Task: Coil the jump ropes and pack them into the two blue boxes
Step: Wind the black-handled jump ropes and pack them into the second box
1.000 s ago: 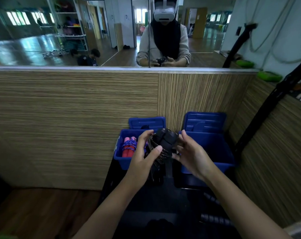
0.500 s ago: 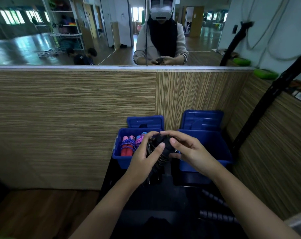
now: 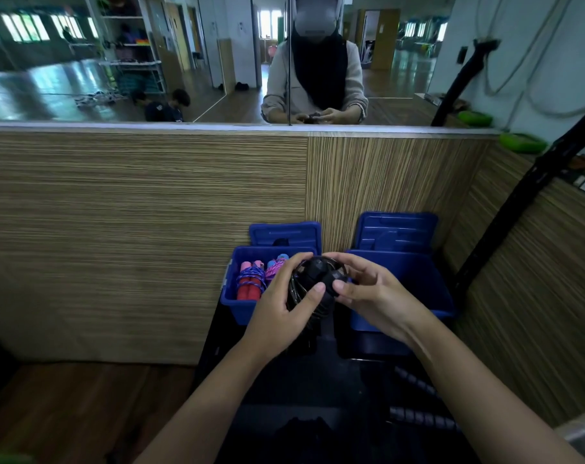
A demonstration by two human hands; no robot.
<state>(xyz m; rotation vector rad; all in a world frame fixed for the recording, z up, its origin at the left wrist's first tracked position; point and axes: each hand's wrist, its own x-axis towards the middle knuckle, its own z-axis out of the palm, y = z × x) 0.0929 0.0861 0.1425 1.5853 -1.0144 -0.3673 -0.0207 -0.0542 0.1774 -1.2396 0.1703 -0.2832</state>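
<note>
Head view shows both hands holding a black jump rope (image 3: pixel 312 289) just above the gap between two blue boxes. The left hand (image 3: pixel 279 316) curls around the coiled cord, thumb pressed on its near side; the right hand (image 3: pixel 373 293) pinches the dark handles at the top of the bundle with fingers bent over them.

The rope looks light and thin, its loops springy and likely to unwind if the grip loosens, so a hold around the whole coil with the stiff handles trapped together seems the surest way to carry it.

Beyond the left hand, the left box (image 3: pixel 240 308) already holds a red-handled rope (image 3: pixel 249 283) wrapped in purple cord and a pink bundle (image 3: pixel 274 267) beside it. Beyond the right hand, the right box (image 3: pixel 428 283) appears empty as far as can be seen. Each box has its lid (image 3: pixel 396 229) propped upright against the wooden wall (image 3: pixel 150 229) behind. Nothing lies between the hands and either box; the dark table (image 3: pixel 284 390) sits below the wrists.
</note>
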